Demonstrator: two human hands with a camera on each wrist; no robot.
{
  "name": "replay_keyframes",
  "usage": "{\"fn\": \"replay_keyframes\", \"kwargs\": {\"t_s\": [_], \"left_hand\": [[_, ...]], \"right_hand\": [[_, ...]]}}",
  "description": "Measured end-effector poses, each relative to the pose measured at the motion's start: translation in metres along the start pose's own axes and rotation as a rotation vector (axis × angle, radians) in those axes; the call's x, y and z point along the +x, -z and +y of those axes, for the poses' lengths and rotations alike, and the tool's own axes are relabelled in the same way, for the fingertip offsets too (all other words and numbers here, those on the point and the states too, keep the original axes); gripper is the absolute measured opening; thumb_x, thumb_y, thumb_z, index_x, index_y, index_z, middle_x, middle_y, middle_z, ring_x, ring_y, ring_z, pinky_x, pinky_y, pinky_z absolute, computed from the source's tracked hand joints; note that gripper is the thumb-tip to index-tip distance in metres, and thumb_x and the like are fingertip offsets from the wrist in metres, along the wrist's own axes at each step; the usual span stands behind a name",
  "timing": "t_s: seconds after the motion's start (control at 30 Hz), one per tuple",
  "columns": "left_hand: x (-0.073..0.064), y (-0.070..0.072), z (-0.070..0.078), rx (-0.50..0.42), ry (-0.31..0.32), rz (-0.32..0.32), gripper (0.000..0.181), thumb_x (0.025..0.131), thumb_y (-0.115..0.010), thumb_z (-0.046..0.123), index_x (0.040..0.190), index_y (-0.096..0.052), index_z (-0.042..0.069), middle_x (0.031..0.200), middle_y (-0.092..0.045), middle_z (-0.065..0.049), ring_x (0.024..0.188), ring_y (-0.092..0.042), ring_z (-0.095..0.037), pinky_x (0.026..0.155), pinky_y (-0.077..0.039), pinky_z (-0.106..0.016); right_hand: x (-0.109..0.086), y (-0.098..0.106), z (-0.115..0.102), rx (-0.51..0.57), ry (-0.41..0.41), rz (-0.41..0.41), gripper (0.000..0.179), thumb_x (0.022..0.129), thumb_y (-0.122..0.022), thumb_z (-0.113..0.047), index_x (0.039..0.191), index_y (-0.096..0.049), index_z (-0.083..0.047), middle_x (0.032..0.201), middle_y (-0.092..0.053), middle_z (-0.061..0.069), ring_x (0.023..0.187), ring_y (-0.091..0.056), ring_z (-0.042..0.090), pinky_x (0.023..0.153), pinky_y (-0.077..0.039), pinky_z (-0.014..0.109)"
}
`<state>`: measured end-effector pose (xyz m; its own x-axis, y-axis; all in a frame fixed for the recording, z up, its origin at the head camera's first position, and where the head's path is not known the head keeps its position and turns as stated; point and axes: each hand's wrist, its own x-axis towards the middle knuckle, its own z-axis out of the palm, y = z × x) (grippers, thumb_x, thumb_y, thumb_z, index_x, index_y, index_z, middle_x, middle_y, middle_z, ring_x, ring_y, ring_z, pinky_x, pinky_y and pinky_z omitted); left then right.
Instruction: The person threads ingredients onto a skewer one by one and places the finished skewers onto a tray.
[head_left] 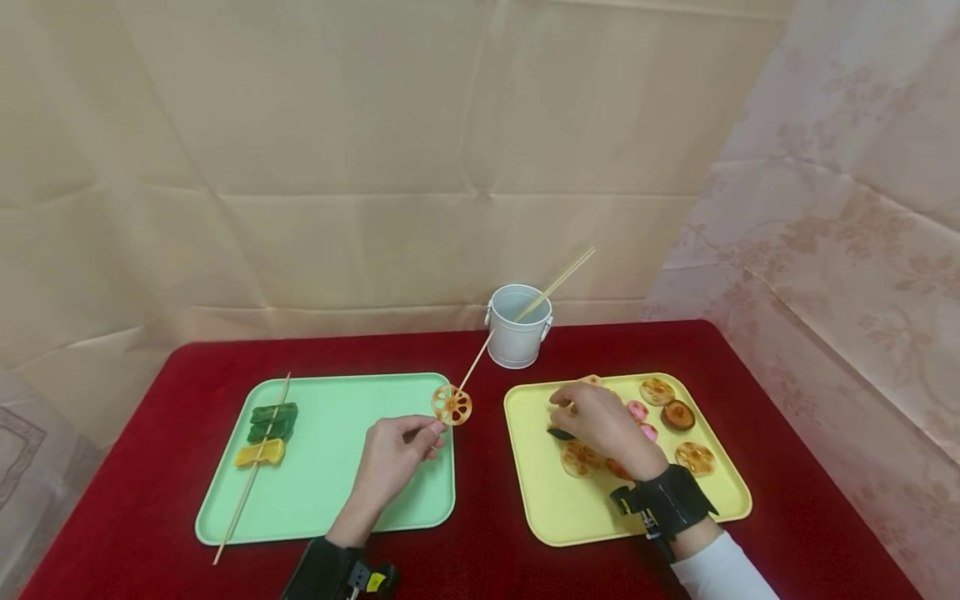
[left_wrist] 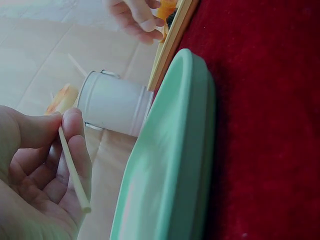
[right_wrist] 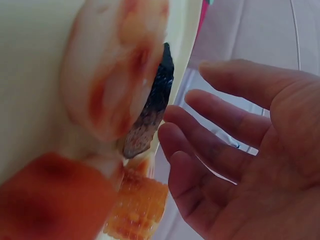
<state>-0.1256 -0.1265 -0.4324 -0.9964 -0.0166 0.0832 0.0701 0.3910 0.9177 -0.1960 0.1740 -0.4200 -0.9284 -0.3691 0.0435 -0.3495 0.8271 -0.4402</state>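
Note:
My left hand [head_left: 400, 454] pinches a thin wooden skewer [left_wrist: 73, 170] between thumb and fingers. A lotus root slice [head_left: 452, 405] is threaded on it, just beyond the fingertips, and the skewer's far end slants up toward the bucket. Over the yellow tray [head_left: 542, 510] hovers my right hand [head_left: 603, 421], its fingers loosely bent with nothing between them. Nearest to it are a dark-skinned piece [right_wrist: 152, 107], a browned pale slice [right_wrist: 117, 70] and a corn piece [right_wrist: 137, 205]. In the head view the hand hides part of the food beneath it.
On the green tray [head_left: 337, 400] lies a skewer [head_left: 242, 500] bearing green pieces [head_left: 272, 423] and a yellow piece [head_left: 260, 452]. A white bucket [head_left: 514, 342] with skewers stands behind. A mushroom cap [head_left: 678, 415] and a browned slice [head_left: 694, 458] sit on the yellow tray's right side.

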Motion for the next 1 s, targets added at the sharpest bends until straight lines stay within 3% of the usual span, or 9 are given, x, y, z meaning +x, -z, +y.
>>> {"fn": "replay_keyframes", "kwargs": {"t_s": [0.33, 0.67, 1.0], "left_hand": [[-0.0013, -0.0008, -0.0037, -0.012, -0.005, 0.001, 0.01, 0.095, -0.075, 0.009, 0.097, -0.081, 0.002, 0.074, -0.074, -0.007, 0.064, -0.068, -0.013, 0.058, -0.05, -0.023], [-0.0018, -0.0003, -0.0044, -0.015, -0.004, -0.001, 0.01, 0.095, -0.075, 0.009, 0.096, -0.081, 0.002, 0.074, -0.074, -0.007, 0.064, -0.068, -0.013, 0.058, -0.05, -0.023], [-0.0013, 0.0, -0.0044, -0.019, 0.016, 0.002, 0.007, 0.094, -0.076, 0.008, 0.095, -0.082, 0.003, 0.074, -0.074, -0.007, 0.063, -0.068, -0.013, 0.06, -0.052, -0.022]], "right_hand": [[-0.0054, 0.0, 0.0036, -0.046, 0.008, -0.093, 0.026, 0.087, -0.081, -0.014, 0.111, -0.077, -0.006, 0.102, -0.074, 0.003, 0.082, -0.057, 0.017, 0.077, -0.05, 0.037], [-0.0079, -0.0029, 0.0045, -0.099, 0.019, -0.098, 0.028, 0.084, -0.08, -0.01, 0.111, -0.076, -0.008, 0.105, -0.072, 0.004, 0.09, -0.06, 0.022, 0.085, -0.05, 0.042], [-0.0059, -0.0026, 0.0045, -0.079, 0.011, -0.086, 0.022, 0.085, -0.082, -0.011, 0.106, -0.076, -0.005, 0.096, -0.07, 0.002, 0.082, -0.056, 0.019, 0.078, -0.05, 0.039]]}}
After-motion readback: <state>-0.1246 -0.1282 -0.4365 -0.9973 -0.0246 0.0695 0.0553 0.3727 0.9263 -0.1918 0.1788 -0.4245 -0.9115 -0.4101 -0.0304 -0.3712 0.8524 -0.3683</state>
